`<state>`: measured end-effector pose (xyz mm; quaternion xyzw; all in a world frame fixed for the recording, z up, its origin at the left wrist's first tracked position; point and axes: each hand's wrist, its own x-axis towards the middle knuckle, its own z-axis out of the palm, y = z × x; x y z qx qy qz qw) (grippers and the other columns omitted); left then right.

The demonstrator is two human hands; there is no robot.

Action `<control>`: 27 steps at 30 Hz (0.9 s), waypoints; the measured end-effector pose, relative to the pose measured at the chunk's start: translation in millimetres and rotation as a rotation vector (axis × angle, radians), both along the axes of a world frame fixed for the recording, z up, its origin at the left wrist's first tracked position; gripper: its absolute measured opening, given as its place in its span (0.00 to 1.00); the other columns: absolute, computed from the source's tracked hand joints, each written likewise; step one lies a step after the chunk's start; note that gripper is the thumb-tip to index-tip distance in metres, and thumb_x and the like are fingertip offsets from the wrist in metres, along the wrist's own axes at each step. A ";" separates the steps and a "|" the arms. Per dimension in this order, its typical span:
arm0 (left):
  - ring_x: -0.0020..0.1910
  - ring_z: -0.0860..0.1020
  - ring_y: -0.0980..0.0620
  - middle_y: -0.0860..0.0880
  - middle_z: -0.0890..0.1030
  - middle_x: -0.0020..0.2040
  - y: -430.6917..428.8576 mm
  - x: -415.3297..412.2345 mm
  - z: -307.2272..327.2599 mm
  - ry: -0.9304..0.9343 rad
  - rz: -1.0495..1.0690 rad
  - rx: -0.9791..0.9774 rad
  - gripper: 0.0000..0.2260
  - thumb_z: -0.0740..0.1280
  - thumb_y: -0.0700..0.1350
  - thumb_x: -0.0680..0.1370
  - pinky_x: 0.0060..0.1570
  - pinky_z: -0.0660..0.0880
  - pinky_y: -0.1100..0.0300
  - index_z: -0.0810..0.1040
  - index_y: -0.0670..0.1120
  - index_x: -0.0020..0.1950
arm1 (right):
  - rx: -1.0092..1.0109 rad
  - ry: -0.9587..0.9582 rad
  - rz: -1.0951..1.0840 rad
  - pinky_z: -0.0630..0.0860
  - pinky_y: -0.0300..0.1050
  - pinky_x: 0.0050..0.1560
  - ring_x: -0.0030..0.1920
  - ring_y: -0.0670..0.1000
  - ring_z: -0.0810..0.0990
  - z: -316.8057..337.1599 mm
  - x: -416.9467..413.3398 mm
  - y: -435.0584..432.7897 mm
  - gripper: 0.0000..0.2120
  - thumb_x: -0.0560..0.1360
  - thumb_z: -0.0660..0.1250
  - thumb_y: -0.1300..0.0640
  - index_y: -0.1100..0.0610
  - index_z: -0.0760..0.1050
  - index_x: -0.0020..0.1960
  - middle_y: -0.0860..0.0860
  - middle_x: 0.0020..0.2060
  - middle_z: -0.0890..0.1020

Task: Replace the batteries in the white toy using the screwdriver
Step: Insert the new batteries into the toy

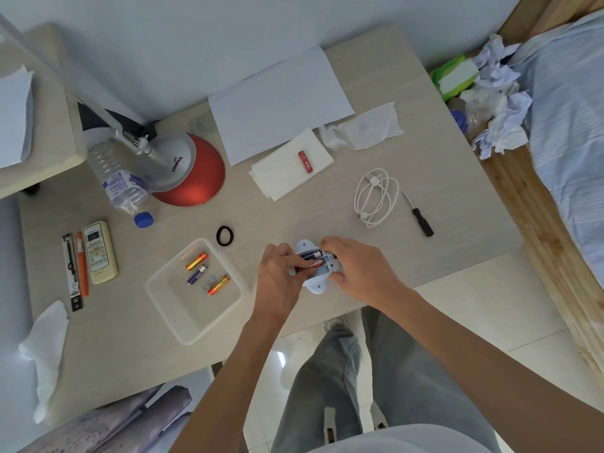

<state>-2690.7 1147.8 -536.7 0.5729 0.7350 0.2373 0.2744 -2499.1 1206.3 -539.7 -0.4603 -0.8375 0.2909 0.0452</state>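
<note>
A home bedroom is shown. A bed (568,132) with striped blue bedding on a wooden frame is seen at the right edge of the frame, beside a pale desk (137,322) on which a red desk lamp (192,178), an air-conditioner remote (99,252) and a coiled charging cable (376,196) are laid.

Much of the white toy (315,282) is covered by the left hand (277,273) and right hand (356,269), so the batteries (310,256) in its open compartment are only partly seen. The bed (568,125) is cut off by the right edge. Small clear items in the tray (183,318) are too faint to identify.
</note>
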 end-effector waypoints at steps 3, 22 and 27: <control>0.45 0.71 0.51 0.54 0.76 0.40 3.6 -0.1 -3.6 0.000 -0.022 -0.007 0.10 0.85 0.40 0.69 0.46 0.67 0.76 0.91 0.45 0.48 | -0.010 -0.001 -0.015 0.82 0.49 0.46 0.48 0.52 0.82 -1.8 1.0 0.3 0.24 0.73 0.79 0.55 0.50 0.73 0.66 0.47 0.54 0.83; 0.40 0.78 0.56 0.55 0.86 0.47 65.0 -28.8 31.1 -0.144 0.088 0.009 0.07 0.81 0.45 0.75 0.43 0.75 0.64 0.89 0.49 0.52 | -0.030 -0.005 -0.052 0.83 0.51 0.48 0.51 0.50 0.83 -4.8 1.7 4.5 0.23 0.72 0.78 0.55 0.49 0.74 0.64 0.46 0.56 0.84; 0.44 0.83 0.54 0.48 0.86 0.52 144.5 -32.4 18.9 -0.027 0.137 -0.002 0.16 0.80 0.47 0.76 0.54 0.83 0.52 0.86 0.43 0.61 | -0.049 0.009 -0.060 0.84 0.50 0.49 0.52 0.50 0.84 -7.0 4.7 4.0 0.24 0.73 0.79 0.54 0.49 0.74 0.65 0.46 0.57 0.84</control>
